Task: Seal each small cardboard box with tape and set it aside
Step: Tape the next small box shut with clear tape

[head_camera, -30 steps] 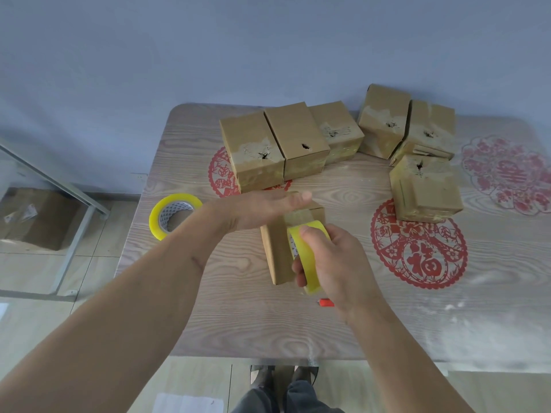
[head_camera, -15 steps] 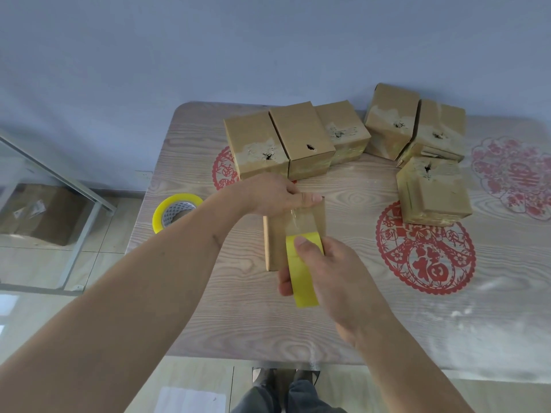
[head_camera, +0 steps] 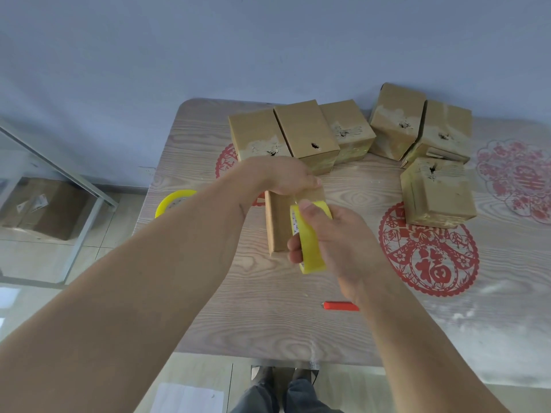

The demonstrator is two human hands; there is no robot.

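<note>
Cardboard box [head_camera: 278, 222] under pressing left hand [head_camera: 286, 177], right hand [head_camera: 334, 234] gripping yellow tape roll [head_camera: 310, 239]

Wood-grain table [head_camera: 208, 308] with red paper-cut prints [head_camera: 429, 248]. Small red object [head_camera: 341, 306] near front edge. Glass panel [head_camera: 44, 210] at left. White paper [head_camera: 186, 397] on tiled floor.
</note>
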